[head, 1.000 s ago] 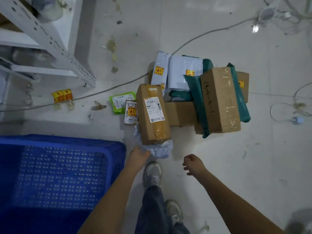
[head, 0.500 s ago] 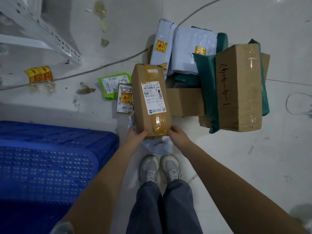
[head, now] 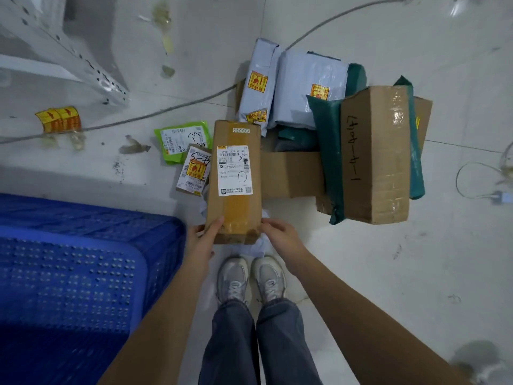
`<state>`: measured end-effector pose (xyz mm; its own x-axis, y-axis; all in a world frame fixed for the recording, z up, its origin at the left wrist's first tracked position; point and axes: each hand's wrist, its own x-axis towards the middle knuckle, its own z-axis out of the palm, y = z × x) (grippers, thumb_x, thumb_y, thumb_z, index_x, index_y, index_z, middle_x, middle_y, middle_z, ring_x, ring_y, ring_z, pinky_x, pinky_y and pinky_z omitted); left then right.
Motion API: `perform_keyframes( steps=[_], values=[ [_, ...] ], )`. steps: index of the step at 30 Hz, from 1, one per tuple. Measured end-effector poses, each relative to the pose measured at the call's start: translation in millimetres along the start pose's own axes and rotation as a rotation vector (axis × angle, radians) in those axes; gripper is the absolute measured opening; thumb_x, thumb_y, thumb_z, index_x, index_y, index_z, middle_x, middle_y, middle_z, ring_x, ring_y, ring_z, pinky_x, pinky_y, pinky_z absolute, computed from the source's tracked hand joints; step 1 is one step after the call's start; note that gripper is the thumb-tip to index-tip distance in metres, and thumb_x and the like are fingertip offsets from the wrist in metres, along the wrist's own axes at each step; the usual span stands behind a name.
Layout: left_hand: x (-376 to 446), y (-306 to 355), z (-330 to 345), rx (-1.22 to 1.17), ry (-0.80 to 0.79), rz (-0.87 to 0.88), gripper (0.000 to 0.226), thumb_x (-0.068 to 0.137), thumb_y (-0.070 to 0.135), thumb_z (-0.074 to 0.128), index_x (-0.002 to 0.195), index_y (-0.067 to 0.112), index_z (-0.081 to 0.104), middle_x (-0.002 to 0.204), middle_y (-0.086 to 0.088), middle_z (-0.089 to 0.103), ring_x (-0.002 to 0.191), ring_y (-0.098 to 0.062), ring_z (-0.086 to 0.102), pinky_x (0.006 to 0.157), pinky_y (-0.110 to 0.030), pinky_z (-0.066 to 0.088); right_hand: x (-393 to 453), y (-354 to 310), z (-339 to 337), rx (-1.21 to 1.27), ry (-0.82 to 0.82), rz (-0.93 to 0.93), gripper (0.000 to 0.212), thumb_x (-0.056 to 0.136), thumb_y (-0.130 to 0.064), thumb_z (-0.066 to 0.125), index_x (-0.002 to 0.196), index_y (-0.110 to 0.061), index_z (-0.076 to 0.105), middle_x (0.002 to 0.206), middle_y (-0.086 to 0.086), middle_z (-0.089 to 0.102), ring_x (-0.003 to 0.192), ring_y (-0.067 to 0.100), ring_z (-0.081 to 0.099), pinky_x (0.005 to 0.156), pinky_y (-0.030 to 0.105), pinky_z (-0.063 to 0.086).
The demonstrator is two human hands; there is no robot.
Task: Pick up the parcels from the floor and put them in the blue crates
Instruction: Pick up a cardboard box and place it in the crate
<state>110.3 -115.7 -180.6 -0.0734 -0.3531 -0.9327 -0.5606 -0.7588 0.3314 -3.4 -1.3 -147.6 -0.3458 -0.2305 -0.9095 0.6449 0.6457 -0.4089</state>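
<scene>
Hands, left (head: 202,240) and right (head: 280,236), grip cardboard parcel (head: 236,179) above littered pale tile floor (head: 361,259).

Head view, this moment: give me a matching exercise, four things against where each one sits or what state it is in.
Things:
1. long cardboard box
2. blue crate
3. green pouch
4. handwritten cardboard box

Places or states:
A. lies flat on the floor, left of the long box
B. gripped at its near end by the left hand and right hand
C. at the person's left
D. on the pile, against dark green bags

Pairs: 1-B, 2-C, 3-A, 4-D
</scene>
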Motion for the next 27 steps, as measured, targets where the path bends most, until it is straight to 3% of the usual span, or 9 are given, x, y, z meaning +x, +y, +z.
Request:
perform_keyframes(
  steps=[2, 5, 7, 10, 13, 18, 22, 24, 27],
  values=[
    [-6.1, -1.7, -6.0, -0.072, 0.017, -0.02, 0.048, 0.081, 0.033, 0.071, 0.115, 0.017, 0.043, 0.118, -0.005, 0.053, 0.111, -0.025, 0.052, 0.1, -0.046, 0.042, -5.7, 1.2, 0.7, 0.014, -0.015, 0.005, 0.015, 0.09, -0.007, 0.054, 0.103, -0.007, 0.061, 0.082, -0.005, 0.058, 0.075, 0.002, 0.054, 0.06, 0.007, 0.042],
    [-18.2, -4.1, -11.3, -0.152, 0.004, 0.022, 0.034, 0.081, 0.023, 0.071, 0.104, 0.014, 0.047, 0.111, -0.008, 0.058, 0.103, -0.024, 0.058, 0.094, -0.041, 0.048, -11.5, 2.3, -2.5, 0.059, -0.002, 0.007, 0.006, 0.088, -0.013, 0.059, 0.093, -0.012, 0.057, 0.087, -0.002, 0.058, 0.091, 0.016, 0.054, 0.071, 0.019, 0.044],
    [-27.8, -5.6, -12.8, -0.174, -0.008, 0.079, 0.024, 0.083, 0.016, 0.069, 0.095, 0.014, 0.049, 0.104, -0.005, 0.059, 0.094, -0.018, 0.06, 0.09, -0.036, 0.05, -13.5, 1.7, -6.3, 0.071, 0.0, 0.008, 0.022, 0.086, -0.024, 0.065, 0.102, -0.013, 0.056, 0.102, -0.001, 0.057, 0.103, 0.018, 0.053, 0.08, 0.026, 0.044],
    [-41.2, -9.7, -14.3, -0.193, -0.069, 0.144, 0.021, 0.083, 0.011, 0.069, 0.093, 0.014, 0.051, 0.107, -0.009, 0.06, 0.091, -0.019, 0.061, 0.082, -0.032, 0.053, -15.5, -1.6, -13.7, 0.095, -0.035, 0.026, 0.071, 0.077, -0.037, 0.073, 0.136, -0.022, 0.037, 0.131, 0.0, 0.046, 0.118, 0.019, 0.048, 0.091, 0.032, 0.044],
    [-48.5, -16.1, -17.0, -0.128, -0.141, 0.184, 0.033, 0.076, 0.014, 0.075, 0.098, 0.015, 0.051, 0.114, -0.011, 0.059, 0.093, -0.019, 0.063, 0.071, -0.025, 0.054, -19.5, -6.4, -21.9, 0.143, -0.107, 0.019, 0.077, 0.078, -0.032, 0.072, 0.141, -0.026, 0.029, 0.125, -0.003, 0.05, 0.103, 0.012, 0.055, 0.078, 0.027, 0.049],
    [-57.0, -8.3, -28.6, 0.043, -0.303, 0.099, 0.058, 0.063, 0.039, 0.08, 0.112, 0.022, 0.053, 0.126, -0.008, 0.057, 0.106, -0.018, 0.059, 0.085, -0.033, 0.05, -28.0, -3.6, -34.9, 0.129, -0.103, 0.004, 0.081, 0.074, -0.029, 0.075, 0.142, -0.026, 0.03, 0.117, -0.007, 0.055, 0.097, 0.008, 0.057, 0.069, 0.024, 0.049],
    [-58.8, 12.2, -41.1, 0.157, -0.365, 0.095, 0.099, 0.051, 0.064, 0.07, 0.139, 0.032, 0.037, 0.139, 0.001, 0.049, 0.126, -0.021, 0.048, 0.107, -0.049, 0.038, -42.9, -3.9, -40.5, 0.003, -0.218, -0.028, 0.089, 0.063, -0.037, 0.077, 0.14, -0.027, 0.033, 0.124, -0.004, 0.056, 0.107, 0.013, 0.058, 0.076, 0.025, 0.051],
    [-61.7, 22.6, -42.2, 0.141, -0.395, 0.126, 0.106, 0.049, 0.06, 0.072, 0.142, 0.03, 0.032, 0.135, 0.001, 0.053, 0.122, -0.02, 0.052, 0.103, -0.045, 0.043, -49.1, -4.7, -37.3, -0.124, -0.284, -0.043, 0.085, 0.064, -0.039, 0.081, 0.136, -0.031, 0.035, 0.128, -0.004, 0.055, 0.113, 0.016, 0.056, 0.084, 0.026, 0.051],
    [-71.3, 32.5, -42.4, 0.091, -0.411, 0.172, 0.103, 0.051, 0.049, 0.076, 0.141, 0.025, 0.032, 0.12, 0.004, 0.061, 0.107, -0.013, 0.06, 0.081, -0.03, 0.051, -52.5, -7.4, -30.0, -0.231, -0.327, -0.067, 0.086, 0.058, -0.045, 0.081, 0.131, -0.038, 0.038, 0.131, -0.004, 0.054, 0.119, 0.018, 0.053, 0.1, 0.039, 0.048]
  ],
)
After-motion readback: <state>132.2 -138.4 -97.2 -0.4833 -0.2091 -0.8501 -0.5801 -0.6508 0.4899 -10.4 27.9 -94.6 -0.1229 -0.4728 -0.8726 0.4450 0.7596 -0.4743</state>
